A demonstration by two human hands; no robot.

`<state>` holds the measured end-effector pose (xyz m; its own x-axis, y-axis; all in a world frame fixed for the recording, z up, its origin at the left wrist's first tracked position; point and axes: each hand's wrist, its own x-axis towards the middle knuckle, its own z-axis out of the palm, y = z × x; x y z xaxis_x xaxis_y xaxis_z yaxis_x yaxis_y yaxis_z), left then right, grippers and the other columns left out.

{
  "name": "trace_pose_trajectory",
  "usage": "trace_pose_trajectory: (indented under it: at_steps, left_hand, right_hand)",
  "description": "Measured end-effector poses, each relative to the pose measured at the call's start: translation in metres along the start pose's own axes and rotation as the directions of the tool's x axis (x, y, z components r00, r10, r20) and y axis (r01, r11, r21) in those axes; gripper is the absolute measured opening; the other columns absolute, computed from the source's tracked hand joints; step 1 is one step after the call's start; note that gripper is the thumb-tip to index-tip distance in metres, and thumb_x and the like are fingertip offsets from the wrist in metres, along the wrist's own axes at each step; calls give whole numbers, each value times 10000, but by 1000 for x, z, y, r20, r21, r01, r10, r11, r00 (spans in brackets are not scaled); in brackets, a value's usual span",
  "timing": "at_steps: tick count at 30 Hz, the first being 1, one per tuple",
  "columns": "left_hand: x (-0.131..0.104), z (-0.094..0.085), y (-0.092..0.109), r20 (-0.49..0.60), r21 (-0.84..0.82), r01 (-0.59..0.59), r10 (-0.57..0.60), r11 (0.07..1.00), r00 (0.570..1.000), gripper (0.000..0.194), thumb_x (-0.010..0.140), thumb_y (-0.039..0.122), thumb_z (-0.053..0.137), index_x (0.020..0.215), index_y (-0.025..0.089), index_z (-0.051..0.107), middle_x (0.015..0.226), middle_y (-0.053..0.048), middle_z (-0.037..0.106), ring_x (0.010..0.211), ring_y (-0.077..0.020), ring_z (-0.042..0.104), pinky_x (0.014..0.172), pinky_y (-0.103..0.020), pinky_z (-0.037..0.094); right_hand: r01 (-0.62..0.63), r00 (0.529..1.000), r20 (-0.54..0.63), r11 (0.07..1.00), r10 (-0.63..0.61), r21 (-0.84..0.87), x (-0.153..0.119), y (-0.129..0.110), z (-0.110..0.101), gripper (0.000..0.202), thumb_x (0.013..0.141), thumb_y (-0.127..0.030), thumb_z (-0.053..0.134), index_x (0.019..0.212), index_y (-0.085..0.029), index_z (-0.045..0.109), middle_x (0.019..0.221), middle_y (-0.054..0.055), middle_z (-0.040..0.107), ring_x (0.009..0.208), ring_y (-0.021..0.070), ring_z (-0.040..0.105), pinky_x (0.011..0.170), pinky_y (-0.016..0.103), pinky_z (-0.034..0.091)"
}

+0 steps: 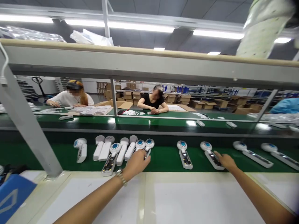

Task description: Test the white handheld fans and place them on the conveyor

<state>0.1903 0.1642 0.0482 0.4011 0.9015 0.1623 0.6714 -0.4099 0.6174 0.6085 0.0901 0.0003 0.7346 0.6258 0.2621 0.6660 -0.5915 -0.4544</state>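
My left hand (136,163), with a watch on its wrist, has its fingers closed around the lower part of a white round-headed device (149,143) on the green surface. My right hand (225,160) touches the side of another such device (213,158), which lies with its open inner side up; whether the fingers grip it is unclear. Between my hands lies an open-backed device (185,158). Several white devices (104,151) stand close together left of my left hand, some with plain backs up. Two more open ones (258,158) rest to the right.
A pale worktop (191,199) runs along the near side, with a blue object (14,194) at left. A slanted metal post (32,124) and an overhead shelf (149,63) frame the view. Across the line, people sit at a green table (161,115) with white parts.
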Motion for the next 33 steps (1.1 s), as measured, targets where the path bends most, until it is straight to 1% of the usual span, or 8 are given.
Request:
trace_pose_trajectory:
  at_steps: [3, 6, 11, 16, 20, 24, 28, 33]
  left_hand:
    - [39, 60, 55, 106, -42, 44, -40, 998, 994, 329, 750, 437, 574, 632, 131, 595, 719, -107, 628, 821, -287, 611, 727, -338, 435]
    - [63, 115, 95, 178, -58, 97, -86, 994, 980, 266, 788, 375, 587, 788, 110, 612, 875, -98, 634, 888, -238, 596, 786, -364, 442]
    - [79, 152, 113, 262, -129, 220, -180, 967, 948, 284, 852, 291, 534, 1099, 151, 529, 1138, -80, 533, 1002, -215, 542, 835, -402, 458]
    - [82, 127, 86, 442, -296, 383, -230, 875, 867, 241, 852, 270, 537, 1050, 132, 541, 1021, -61, 576, 861, -177, 590, 716, -340, 510]
    - [58, 86, 49, 548, -514, 458, -132, 725, 826, 225, 777, 156, 593, 966, 97, 486, 735, -7, 593, 622, -142, 618, 588, -303, 495]
    - [21, 47, 2, 464, -735, 429, -72, 525, 883, 395, 714, 208, 622, 1026, 225, 381, 812, 16, 585, 650, -142, 637, 622, -329, 528]
    - [-8, 33, -40, 384, -833, 406, -134, 375, 913, 359, 696, 230, 584, 985, 230, 371, 828, 8, 561, 682, -162, 640, 641, -351, 529]
    - [-16, 38, -62, 330, -878, 380, -205, 292, 921, 292, 677, 187, 592, 900, 199, 404, 777, 8, 555, 692, -151, 620, 683, -314, 501]
  right_hand:
    - [-87, 963, 266, 985, 45, 148, -1, 10, 3, 394, 765, -410, 527, 496, -137, 616, 484, 91, 602, 540, 248, 610, 502, 300, 430]
    - [-173, 921, 384, 948, 59, 268, -7, 4, 17, 377, 763, -441, 554, 545, -138, 604, 488, 37, 587, 532, 185, 598, 497, 256, 433]
    - [-334, 855, 502, 880, 132, 337, -13, -17, 36, 303, 828, -400, 539, 730, -117, 585, 619, -16, 594, 514, 96, 556, 513, 241, 468]
    - [-463, 804, 580, 749, 129, 475, -29, -53, 44, 215, 861, -328, 518, 890, -123, 578, 786, 8, 615, 617, 105, 584, 561, 262, 500]
    - [-521, 769, 637, 529, -49, 669, -66, -94, 51, 189, 803, -324, 565, 801, -136, 590, 716, 52, 649, 671, 163, 635, 579, 279, 523]
    - [-565, 698, 625, 267, -349, 781, -123, -135, 59, 201, 715, -270, 631, 879, -159, 593, 978, 87, 678, 899, 218, 649, 766, 321, 532]
    - [-705, 541, 627, 105, -561, 702, -168, -170, 65, 400, 661, -199, 686, 1029, -195, 530, 1013, 64, 666, 863, 242, 664, 775, 406, 528]
    - [-752, 441, 688, 182, -577, 634, -180, -195, 75, 353, 748, -240, 602, 1078, -222, 479, 831, 33, 678, 686, 216, 685, 656, 385, 544]
